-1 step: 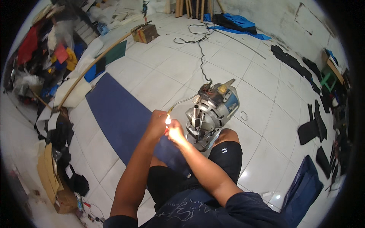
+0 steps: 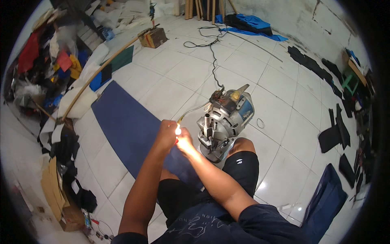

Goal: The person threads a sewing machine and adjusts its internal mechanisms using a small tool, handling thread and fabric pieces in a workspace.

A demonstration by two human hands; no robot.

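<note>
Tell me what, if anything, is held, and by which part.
The right hand apparently holds a small red object below a flame; gripped part unclear. Left hand: cannot tell.

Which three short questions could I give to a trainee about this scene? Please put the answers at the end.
1. What glows between the left hand and the right hand?
2. True or false: the metal machine is to the right of the long dark-blue cloth.
3. The near end of the black cord reaches: A) the cloth; B) the machine; C) the red fabric at far left.

Key: 1. A small bright flame. 2. True. 3. B.
</note>
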